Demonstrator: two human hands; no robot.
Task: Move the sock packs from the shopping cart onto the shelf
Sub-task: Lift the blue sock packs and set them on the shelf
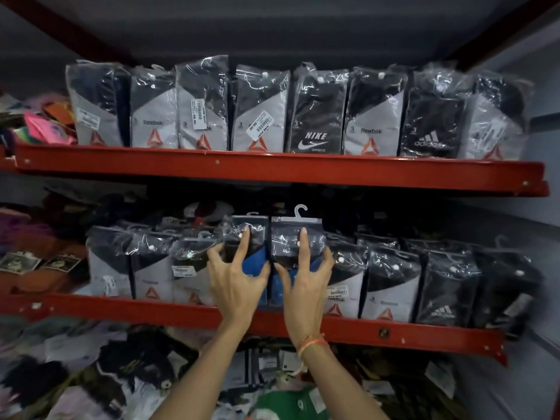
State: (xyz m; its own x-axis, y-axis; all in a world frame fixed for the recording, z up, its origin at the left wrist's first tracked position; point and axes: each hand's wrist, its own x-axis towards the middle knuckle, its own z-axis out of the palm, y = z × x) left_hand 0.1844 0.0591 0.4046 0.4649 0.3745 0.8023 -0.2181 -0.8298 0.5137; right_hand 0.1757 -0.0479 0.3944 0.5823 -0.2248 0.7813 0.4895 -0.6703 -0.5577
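On the lower shelf (181,313), about midway along its red front edge, two sock packs stand side by side and upright, long axis vertical, their white plastic hanger hooks pointing up. Each shows dark fabric above and a blue band lower down under crinkled clear wrap. The left sock pack (242,237) is held by the left hand (235,283), fingers (245,241) spread wide over its front, the thumb at its right edge and the other fingertips curling around its left side. The right sock pack (289,241) is held the same way by the right hand (303,286), index finger stretched up the front and thumb near the seam between the two packs. The two packs touch along that seam and stand taller than the neighbours in the row. An orange thread band (310,344) circles the right wrist.

To either side, grey-and-black packs (391,283) fill the row toward both ends of the shelf. Above, the upper shelf (272,168) carries a full upright row of packs (260,110) along its front edge. Below the lower shelf lies a loose pile of mixed goods (106,374).
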